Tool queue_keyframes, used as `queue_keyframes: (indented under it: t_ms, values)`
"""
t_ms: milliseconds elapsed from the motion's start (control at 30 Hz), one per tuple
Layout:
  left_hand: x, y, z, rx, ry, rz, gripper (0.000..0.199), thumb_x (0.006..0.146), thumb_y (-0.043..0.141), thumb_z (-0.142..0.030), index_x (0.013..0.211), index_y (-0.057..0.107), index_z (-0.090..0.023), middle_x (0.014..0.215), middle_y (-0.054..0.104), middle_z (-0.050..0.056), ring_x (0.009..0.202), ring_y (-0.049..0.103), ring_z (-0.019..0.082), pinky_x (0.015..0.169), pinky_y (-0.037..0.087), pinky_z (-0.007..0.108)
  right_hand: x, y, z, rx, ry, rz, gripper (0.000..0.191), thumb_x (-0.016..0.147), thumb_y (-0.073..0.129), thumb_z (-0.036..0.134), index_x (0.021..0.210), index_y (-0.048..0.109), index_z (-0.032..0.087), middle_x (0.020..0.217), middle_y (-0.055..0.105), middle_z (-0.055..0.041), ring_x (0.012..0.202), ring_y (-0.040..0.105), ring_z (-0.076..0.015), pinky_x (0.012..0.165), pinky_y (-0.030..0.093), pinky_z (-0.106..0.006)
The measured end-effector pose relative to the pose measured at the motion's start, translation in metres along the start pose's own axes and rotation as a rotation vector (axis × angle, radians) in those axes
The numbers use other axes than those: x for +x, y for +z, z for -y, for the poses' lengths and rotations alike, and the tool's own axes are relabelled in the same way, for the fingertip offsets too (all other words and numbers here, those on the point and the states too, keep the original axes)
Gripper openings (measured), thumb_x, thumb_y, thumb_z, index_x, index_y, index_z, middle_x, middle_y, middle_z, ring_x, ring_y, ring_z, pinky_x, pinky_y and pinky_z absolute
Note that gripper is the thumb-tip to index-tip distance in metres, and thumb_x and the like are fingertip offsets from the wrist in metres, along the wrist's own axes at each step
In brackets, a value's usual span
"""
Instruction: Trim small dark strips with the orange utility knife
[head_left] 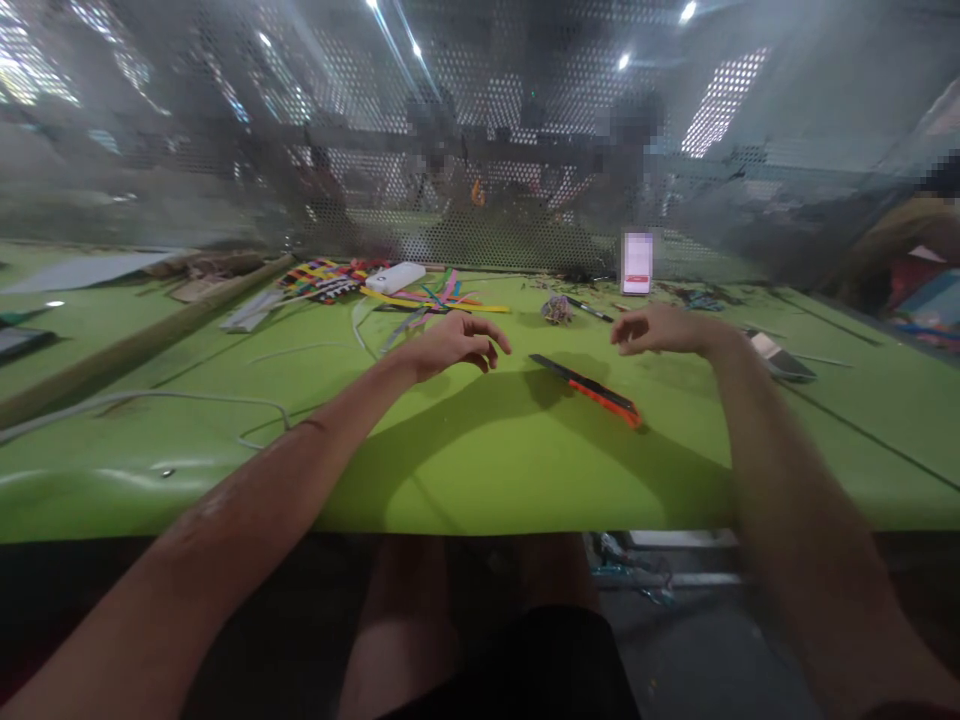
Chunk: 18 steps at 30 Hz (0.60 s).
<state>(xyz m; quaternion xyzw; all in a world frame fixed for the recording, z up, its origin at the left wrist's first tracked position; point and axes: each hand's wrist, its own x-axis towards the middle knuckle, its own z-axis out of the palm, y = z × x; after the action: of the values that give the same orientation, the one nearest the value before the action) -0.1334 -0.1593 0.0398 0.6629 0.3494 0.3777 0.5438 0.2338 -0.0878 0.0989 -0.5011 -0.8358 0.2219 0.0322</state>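
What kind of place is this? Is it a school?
Probably a craft workshop, not a school. A long green worktable holds colourful paper strips and an orange-and-black utility knife. Both hands hover empty, and a perforated metal screen divides the benches.

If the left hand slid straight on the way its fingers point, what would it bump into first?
Probably the other hand: the left hand points rightward across the green tabletop toward the right hand, passing just behind the black-and-orange utility knife; depth unclear.

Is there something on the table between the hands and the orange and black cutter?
Nothing visible. The cutter lies alone on the green table, with bare surface between it and the left hand and the right hand.
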Motion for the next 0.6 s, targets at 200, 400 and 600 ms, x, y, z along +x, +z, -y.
queue_keyframes:
  t_ms: [200, 400, 600]
  values:
    - [0.005, -0.001, 0.002, -0.025, 0.013, -0.244, 0.017, 0.078, 0.06, -0.001, 0.075, 0.071, -0.013, 0.066, 0.067, 0.001, 0.058, 0.061, 0.009, 0.06, 0.053, 0.022, -0.01, 0.0, 0.003, -0.153, 0.102, 0.255, 0.029, 0.071, 0.074, 0.032, 0.093, 0.075, 0.013, 0.083, 0.073, -0.0095, 0.064, 0.057, -0.0161, 0.057, 0.041, -0.027]
    - [0.005, -0.001, 0.005, 0.03, -0.008, -0.274, 0.02, 0.08, 0.058, 0.001, 0.077, 0.071, -0.013, 0.061, 0.065, 0.002, 0.057, 0.062, 0.01, 0.06, 0.054, 0.024, 0.0, 0.024, 0.013, -0.229, 0.151, 0.258, 0.002, 0.067, 0.071, 0.016, 0.065, 0.072, 0.015, 0.055, 0.062, -0.003, 0.049, 0.048, -0.0122, 0.051, 0.032, -0.028]
    - [0.004, 0.005, 0.003, 0.141, -0.045, -0.287, 0.023, 0.08, 0.056, 0.003, 0.077, 0.072, -0.012, 0.06, 0.066, 0.001, 0.055, 0.063, 0.009, 0.06, 0.055, 0.023, 0.005, 0.027, 0.012, -0.136, 0.073, 0.143, 0.016, 0.075, 0.07, 0.018, 0.061, 0.062, 0.016, 0.055, 0.057, -0.0016, 0.051, 0.048, -0.0113, 0.051, 0.032, -0.027]
